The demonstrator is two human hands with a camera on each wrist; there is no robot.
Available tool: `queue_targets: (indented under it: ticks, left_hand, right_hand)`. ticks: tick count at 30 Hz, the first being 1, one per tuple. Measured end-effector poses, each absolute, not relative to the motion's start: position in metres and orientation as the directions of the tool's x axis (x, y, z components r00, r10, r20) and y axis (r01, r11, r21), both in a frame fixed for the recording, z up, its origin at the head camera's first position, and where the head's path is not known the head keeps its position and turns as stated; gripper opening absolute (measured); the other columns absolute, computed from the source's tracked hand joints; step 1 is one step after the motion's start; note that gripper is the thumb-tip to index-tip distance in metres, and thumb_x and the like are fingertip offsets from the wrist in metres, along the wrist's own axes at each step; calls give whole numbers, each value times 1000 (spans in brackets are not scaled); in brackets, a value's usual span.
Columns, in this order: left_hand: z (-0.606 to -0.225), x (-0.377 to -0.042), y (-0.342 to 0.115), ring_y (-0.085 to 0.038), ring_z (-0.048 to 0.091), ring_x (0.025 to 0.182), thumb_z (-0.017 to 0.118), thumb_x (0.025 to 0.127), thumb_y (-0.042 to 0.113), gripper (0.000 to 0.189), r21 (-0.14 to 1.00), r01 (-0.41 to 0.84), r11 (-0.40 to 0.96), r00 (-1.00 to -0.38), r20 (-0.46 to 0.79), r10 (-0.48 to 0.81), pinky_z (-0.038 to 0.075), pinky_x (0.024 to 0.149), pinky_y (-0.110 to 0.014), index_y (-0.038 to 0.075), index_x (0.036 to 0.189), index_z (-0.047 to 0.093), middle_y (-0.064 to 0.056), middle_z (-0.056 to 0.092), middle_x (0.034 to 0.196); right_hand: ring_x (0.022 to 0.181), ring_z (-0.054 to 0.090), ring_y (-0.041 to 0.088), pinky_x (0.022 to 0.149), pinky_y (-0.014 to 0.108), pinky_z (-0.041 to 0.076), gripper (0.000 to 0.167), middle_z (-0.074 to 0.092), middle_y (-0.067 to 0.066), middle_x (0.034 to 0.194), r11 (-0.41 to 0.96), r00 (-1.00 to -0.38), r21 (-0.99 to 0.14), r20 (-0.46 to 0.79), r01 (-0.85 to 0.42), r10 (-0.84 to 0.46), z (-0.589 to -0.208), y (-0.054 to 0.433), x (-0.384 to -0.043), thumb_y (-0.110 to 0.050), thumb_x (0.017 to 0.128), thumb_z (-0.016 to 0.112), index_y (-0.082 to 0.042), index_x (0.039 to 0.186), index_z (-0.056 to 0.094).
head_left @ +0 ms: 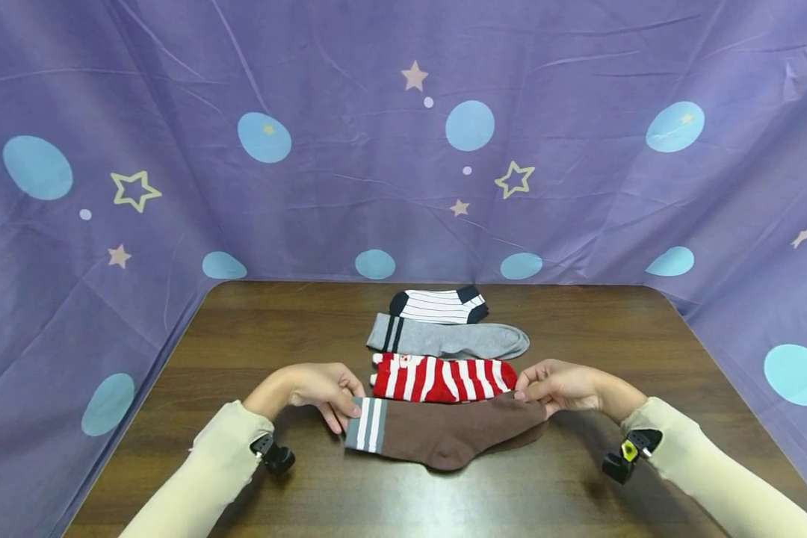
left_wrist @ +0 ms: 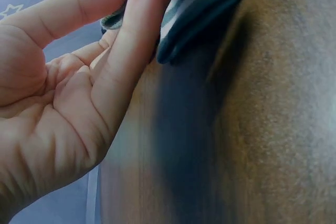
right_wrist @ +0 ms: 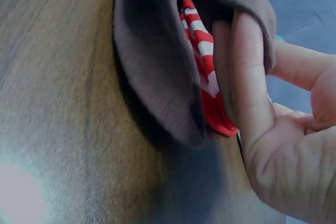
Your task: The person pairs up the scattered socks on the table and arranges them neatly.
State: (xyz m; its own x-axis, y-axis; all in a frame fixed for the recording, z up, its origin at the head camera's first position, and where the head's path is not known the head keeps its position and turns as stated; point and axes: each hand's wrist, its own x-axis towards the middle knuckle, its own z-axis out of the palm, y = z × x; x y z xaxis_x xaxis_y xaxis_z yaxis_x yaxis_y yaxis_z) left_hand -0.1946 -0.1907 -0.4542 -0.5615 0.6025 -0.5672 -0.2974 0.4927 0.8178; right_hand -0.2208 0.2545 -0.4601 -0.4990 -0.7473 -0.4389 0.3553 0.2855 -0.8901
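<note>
A brown sock (head_left: 444, 433) with a grey-green cuff and two white stripes is stretched between both hands, just in front of a red-and-white striped sock (head_left: 437, 379). My left hand (head_left: 326, 392) pinches the cuff (left_wrist: 197, 14) at its upper corner. At the toe end, my right hand (head_left: 565, 386) pinches the upper brown layer between thumb and fingers. Below that layer hangs another brown layer (right_wrist: 152, 66), apart from it, seen in the right wrist view. Whether this is a second sock I cannot tell.
Beyond the striped sock lie a grey sock (head_left: 460, 338) with black bands and a white-and-black ankle sock (head_left: 437, 306), forming a column on the brown wooden table (head_left: 276, 321). Purple patterned cloth (head_left: 350, 164) hangs behind and along both sides.
</note>
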Motion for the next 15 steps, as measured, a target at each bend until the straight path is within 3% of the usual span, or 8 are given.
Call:
queue_targets:
  ticks: [8,15]
  left_hand:
    - [-458,-192,-188,-13,70,66,67,90,3,8,804,-292,518,-614,-573,543,61,63,-27,-2,97,68,-4,71,75]
    - [-458,-191,-187,-12,70,64,69,90,4,9,807,-286,516,-664,-555,501,61,63,-27,-2,96,69,-5,71,73]
  right_hand:
    - [67,56,3,67,24,57,6,56,-10,76,365,-551,-882,-471,297,-689,-462,255,-219,-7,98,62,-11,95,65]
    - [65,55,3,61,21,56,6,61,-9,75,420,-604,-873,-478,249,-637,-459,252,-216,-8,93,68,-4,97,66]
